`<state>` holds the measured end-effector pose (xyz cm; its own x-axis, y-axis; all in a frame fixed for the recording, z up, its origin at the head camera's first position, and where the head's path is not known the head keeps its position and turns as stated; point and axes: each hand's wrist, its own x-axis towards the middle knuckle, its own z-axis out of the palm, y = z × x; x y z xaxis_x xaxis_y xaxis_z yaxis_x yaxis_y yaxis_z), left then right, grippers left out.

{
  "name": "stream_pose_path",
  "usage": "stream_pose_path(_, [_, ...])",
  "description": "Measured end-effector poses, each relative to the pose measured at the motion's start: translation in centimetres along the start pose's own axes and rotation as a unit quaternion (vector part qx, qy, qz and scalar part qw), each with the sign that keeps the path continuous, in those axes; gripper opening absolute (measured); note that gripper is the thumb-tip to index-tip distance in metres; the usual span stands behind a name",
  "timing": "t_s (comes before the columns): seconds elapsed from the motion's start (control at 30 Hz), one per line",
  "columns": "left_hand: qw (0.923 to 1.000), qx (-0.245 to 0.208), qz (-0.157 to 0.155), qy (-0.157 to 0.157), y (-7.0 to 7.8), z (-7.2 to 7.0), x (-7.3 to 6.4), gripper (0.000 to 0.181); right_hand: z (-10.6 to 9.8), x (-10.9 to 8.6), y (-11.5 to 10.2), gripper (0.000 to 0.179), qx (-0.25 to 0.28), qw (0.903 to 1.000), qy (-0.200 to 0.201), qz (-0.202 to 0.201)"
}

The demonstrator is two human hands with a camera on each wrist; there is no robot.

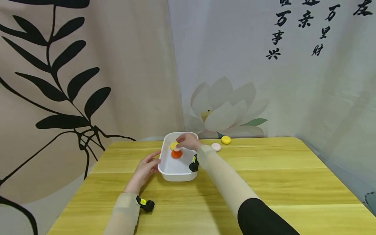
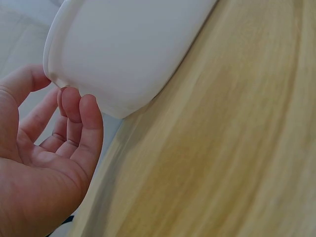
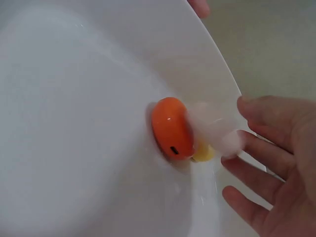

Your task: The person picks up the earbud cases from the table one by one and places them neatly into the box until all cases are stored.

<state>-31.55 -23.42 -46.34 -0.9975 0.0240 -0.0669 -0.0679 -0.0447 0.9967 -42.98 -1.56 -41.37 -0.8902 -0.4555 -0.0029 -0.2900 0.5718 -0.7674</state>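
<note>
On the table stands a white plastic box. My left hand holds its left rim; in the left wrist view, thumb and fingers meet at the rim. Inside lie an orange rounded disc with a small dark slot and a yellow disc, partly hidden. My right hand reaches over the box. Just off its spread fingertips, a pale pink disc is blurred in the right wrist view, against the orange disc and over the yellow one.
Right of the box, a second pale pink disc and a second yellow disc lie near the back edge of the wooden table. Behind the table hangs a printed curtain.
</note>
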Motion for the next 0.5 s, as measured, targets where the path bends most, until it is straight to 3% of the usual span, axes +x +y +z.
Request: stream_pose_path(0.5, [1.0,0.008,-0.003,-0.003,0.11,0.2,0.02,0.053,-0.64,-0.46,-0.14,0.034,0.035,0.9993,0.006,0.009])
